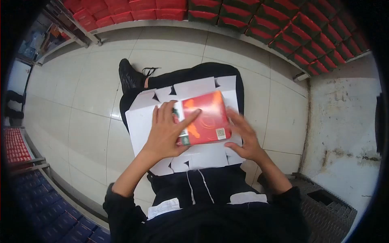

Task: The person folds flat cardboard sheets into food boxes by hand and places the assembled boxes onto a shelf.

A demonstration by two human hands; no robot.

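While white cardboard lies beneath, both hands flank a red box.

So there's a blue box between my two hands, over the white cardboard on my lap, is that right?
Not quite: the box is red, not blue, as the head view shows. It is between your left hand and right hand, over the white cardboard.

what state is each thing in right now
Red printed cardboard box: no opening visible, sealing unclear
White notched cardboard sheet: unfolded, flaps spread
Left hand: spread, touching the box's left end
Right hand: open, at the box's right end
Black laced shoe: worn, knot unclear
Dark blue boxes: lined up in rows
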